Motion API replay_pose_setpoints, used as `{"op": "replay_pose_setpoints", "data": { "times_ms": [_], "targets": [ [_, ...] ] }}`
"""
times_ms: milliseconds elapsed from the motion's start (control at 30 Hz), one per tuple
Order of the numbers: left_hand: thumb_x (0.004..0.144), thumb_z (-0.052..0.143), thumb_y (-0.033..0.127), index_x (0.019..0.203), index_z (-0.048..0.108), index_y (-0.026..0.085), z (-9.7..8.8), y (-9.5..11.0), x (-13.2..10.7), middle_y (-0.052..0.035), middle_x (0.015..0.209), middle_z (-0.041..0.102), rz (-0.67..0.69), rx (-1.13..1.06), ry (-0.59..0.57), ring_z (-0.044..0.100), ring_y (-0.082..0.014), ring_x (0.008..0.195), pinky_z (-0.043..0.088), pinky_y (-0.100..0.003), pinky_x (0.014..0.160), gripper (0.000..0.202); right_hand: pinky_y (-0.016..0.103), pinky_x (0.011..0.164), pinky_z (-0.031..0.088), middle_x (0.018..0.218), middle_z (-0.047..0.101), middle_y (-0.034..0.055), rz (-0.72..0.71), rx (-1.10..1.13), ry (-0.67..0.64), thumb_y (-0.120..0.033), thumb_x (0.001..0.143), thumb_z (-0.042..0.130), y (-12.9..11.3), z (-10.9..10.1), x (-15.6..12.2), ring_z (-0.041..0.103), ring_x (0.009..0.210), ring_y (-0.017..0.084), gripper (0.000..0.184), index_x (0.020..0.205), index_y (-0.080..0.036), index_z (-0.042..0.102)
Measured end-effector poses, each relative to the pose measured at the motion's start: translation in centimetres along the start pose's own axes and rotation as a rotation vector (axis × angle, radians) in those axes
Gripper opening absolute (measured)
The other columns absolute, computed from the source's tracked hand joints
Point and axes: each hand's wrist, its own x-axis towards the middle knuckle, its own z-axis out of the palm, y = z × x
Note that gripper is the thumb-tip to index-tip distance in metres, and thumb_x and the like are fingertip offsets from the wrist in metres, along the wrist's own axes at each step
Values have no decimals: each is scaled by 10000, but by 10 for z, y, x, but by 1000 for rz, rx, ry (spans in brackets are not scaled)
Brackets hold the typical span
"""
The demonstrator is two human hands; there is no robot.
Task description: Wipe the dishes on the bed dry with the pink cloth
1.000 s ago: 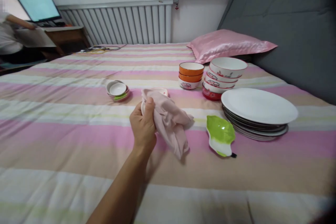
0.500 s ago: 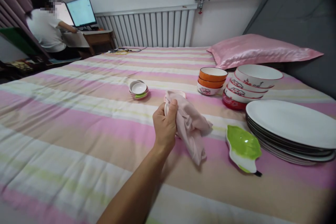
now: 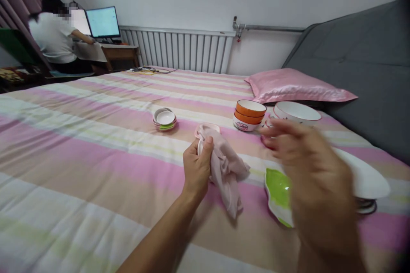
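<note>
My left hand (image 3: pixel 197 166) is closed, thumb on top, around a crumpled pale pink cloth (image 3: pixel 226 164) and the white rim of a dish (image 3: pixel 200 146) mostly hidden by the cloth. Just beyond it lies a pink-rimmed dish (image 3: pixel 215 127), partly covered. My right hand (image 3: pixel 315 170), blurred by motion, hangs in the air at the right with its fingers forward and apart; no object shows in them. Below it are a green leaf-shaped dish (image 3: pixel 276 190) and a stack of white plates (image 3: pixel 368 175), both partly hidden by this hand.
Orange and white bowls (image 3: pixel 250 113) stand stacked beside larger white bowls (image 3: pixel 297 111). Small sauce dishes (image 3: pixel 165 118) sit further left on the striped bedsheet (image 3: pixel 96 170). A pink pillow (image 3: pixel 297 85) lies by the grey headboard (image 3: pixel 352 47). A person (image 3: pixel 56 36) sits at a desk.
My right hand has come into view from the right, over the leaf dish and plates. My left hand keeps its hold on the cloth. The camera view has tilted upward.
</note>
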Motion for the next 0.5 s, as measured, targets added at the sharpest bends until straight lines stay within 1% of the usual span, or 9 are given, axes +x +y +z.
{"op": "replay_pose_setpoints", "data": {
  "times_ms": [67, 133, 167, 233, 300, 367, 433, 500],
  "targets": [
    [717, 651, 483, 565, 509, 155, 2, 0, -3, 52, 499, 427, -12, -17, -23, 347, -63, 460, 292, -188, 441, 388, 452, 941, 442, 1216, 586, 63, 15, -48, -105, -374, 900, 472, 1, 19, 4, 540, 1110, 231, 353, 1234, -269, 513],
    [726, 649, 471, 579, 530, 156, 4, -1, -7, 44, 512, 449, -23, -75, -77, 378, -71, 473, 320, -194, 460, 367, 495, 1042, 341, 1325, 515, 48, -33, -87, -245, -364, 913, 434, 6, 41, 3, 433, 1248, 238, 383, 1279, -261, 481],
    [738, 636, 475, 599, 552, 156, 5, -2, -9, 33, 532, 477, -30, -119, -107, 410, -81, 491, 342, -200, 478, 358, 501, 1065, 308, 1346, 497, 40, -57, -99, -284, -347, 927, 396, 9, 51, 1, 400, 1277, 230, 379, 1288, -261, 474],
    [779, 575, 506, 679, 607, 153, 5, -2, -11, -3, 601, 551, -48, -197, -150, 485, -109, 552, 392, -221, 530, 368, 508, 1073, 288, 1351, 490, 54, -48, -137, -271, -343, 936, 365, 16, 67, -4, 379, 1291, 232, 378, 1277, -235, 488],
    [821, 490, 540, 751, 639, 143, 5, -3, -12, -33, 650, 592, -46, -202, -157, 527, -131, 603, 422, -240, 574, 430, 484, 1059, 315, 1319, 518, 58, -58, -123, -254, -316, 943, 332, 22, 76, -8, 416, 1258, 215, 372, 1262, -226, 502],
    [841, 444, 551, 763, 644, 133, 4, -2, -12, -37, 641, 591, -21, -146, -158, 531, -135, 615, 431, -244, 591, 470, 463, 1049, 332, 1286, 547, 53, -73, -86, -216, -281, 945, 312, 26, 79, -9, 447, 1227, 196, 365, 1240, -225, 520],
    [840, 447, 551, 739, 635, 134, 3, -2, -11, -27, 622, 573, 5, -103, -169, 515, -128, 611, 429, -239, 597, 468, 448, 1048, 338, 1258, 571, 45, -77, -45, -175, -251, 942, 313, 27, 79, -9, 463, 1210, 180, 354, 1211, -224, 542],
    [831, 457, 558, 690, 603, 142, 4, -2, -12, -9, 593, 537, 15, -89, -167, 474, -110, 575, 407, -224, 564, 464, 430, 1049, 342, 1233, 591, 40, -68, -3, -141, -236, 938, 326, 29, 78, -7, 473, 1198, 166, 341, 1180, -220, 566]
  ]
}}
